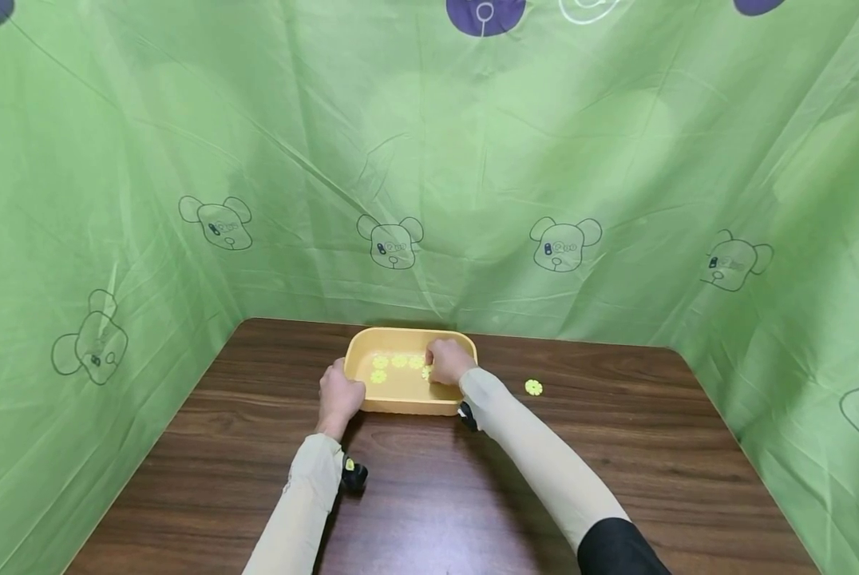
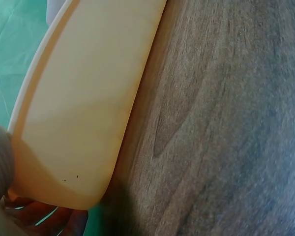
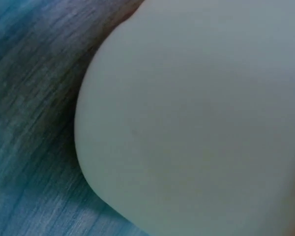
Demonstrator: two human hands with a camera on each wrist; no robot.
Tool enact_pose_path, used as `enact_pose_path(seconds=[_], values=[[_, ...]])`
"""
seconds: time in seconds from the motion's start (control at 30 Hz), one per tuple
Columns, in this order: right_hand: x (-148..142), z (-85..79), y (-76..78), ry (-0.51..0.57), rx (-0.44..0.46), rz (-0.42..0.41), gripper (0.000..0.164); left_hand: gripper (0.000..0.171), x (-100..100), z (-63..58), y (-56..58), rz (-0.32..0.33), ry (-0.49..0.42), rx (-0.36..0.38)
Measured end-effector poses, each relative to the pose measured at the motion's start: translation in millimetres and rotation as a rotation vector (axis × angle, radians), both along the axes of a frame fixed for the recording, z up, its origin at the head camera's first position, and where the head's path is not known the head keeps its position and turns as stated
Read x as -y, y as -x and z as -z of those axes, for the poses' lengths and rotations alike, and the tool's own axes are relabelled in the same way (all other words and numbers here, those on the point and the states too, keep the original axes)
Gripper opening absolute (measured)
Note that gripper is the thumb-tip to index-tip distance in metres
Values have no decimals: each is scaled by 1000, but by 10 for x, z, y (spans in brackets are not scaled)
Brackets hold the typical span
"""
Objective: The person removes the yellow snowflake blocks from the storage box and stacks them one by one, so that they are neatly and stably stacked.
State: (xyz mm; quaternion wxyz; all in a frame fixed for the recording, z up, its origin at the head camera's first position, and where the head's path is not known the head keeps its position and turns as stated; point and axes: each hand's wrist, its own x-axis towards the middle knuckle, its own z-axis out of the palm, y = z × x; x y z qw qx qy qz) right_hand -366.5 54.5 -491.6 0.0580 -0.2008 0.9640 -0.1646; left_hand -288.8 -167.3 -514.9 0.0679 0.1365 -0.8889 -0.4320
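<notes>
A shallow yellow plastic tray (image 1: 409, 393) sits near the table's far edge. My left hand (image 1: 340, 393) grips its left end; in the left wrist view the thumb (image 2: 1, 160) lies at the rim and the fingers (image 2: 51, 220) are round the end wall. Inside the tray's right half, my right hand (image 1: 449, 361) has curled fingers pinching a yellow-green flower-shaped piece (image 1: 426, 373), partly hidden by them. Several like pieces (image 1: 399, 361) lie on the tray floor, most in a row, one piece (image 1: 378, 376) nearer me. The tray wall (image 3: 187, 123) fills most of the right wrist view, blurred.
One more flower-shaped piece (image 1: 533, 387) lies on the brown wood-grain table (image 1: 616, 423), right of the tray. A green curtain (image 1: 473, 160) with bear-face prints hangs behind the table and on both sides. Each wrist carries a small black camera (image 1: 354, 476).
</notes>
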Motion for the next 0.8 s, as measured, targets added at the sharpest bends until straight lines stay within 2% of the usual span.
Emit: enact_pose_path(seconds=[0.1, 0.23, 0.43, 0.6, 0.8], values=[[-12, -20, -28, 19, -18, -16, 19, 63, 3, 20, -2, -6, -12, -9], [-45, -68, -46, 103, -14, -16, 12, 62, 15, 58, -12, -19, -25, -33], [-170, -280, -50, 278, 4, 24, 10, 60, 16, 93, -50, -54, -68, -58], [-441, -524, -41, 384, 3, 69, 14, 59, -6, 84, -78, -54, -87, -77], [-940, -777, -7, 454, 4, 121, 18, 61, -31, 80, -87, -56, -95, -97]])
